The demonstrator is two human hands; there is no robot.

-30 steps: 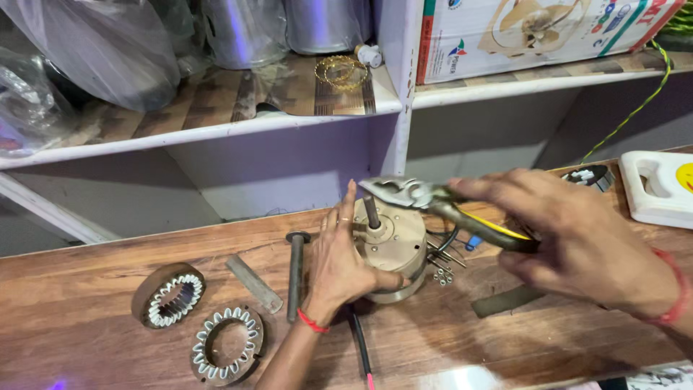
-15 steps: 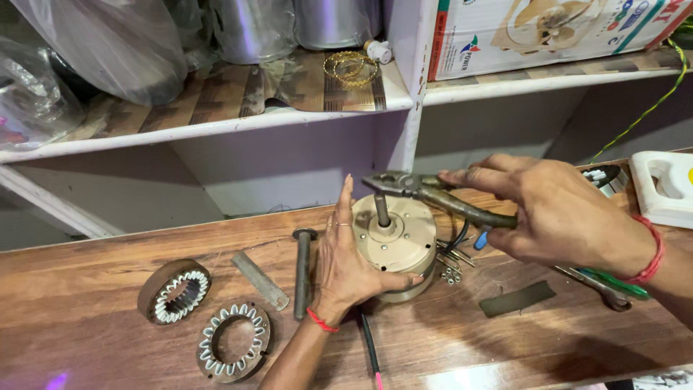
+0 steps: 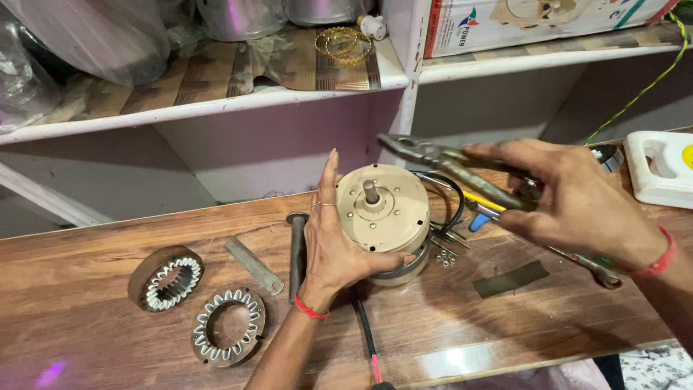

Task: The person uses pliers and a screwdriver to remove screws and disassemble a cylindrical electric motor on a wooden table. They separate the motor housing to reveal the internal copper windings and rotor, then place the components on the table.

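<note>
Tilting further toward the camera, beige motor point(image 3: 381, 217) gripped by left hand point(image 3: 333, 245); right hand point(image 3: 577, 202) clenching pliers point(image 3: 447, 165), unchanged.

Pliers point(image 3: 462, 170) handles hidden in right hand point(image 3: 577, 202), cardboard box point(image 3: 534, 22) cut off at top

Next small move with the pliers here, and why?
Probably lower the pliers onto the motor's shaft. The left hand already steadies the beige motor housing, and the right hand holds the plier tips just above and right of the upright shaft, not touching it.
</note>
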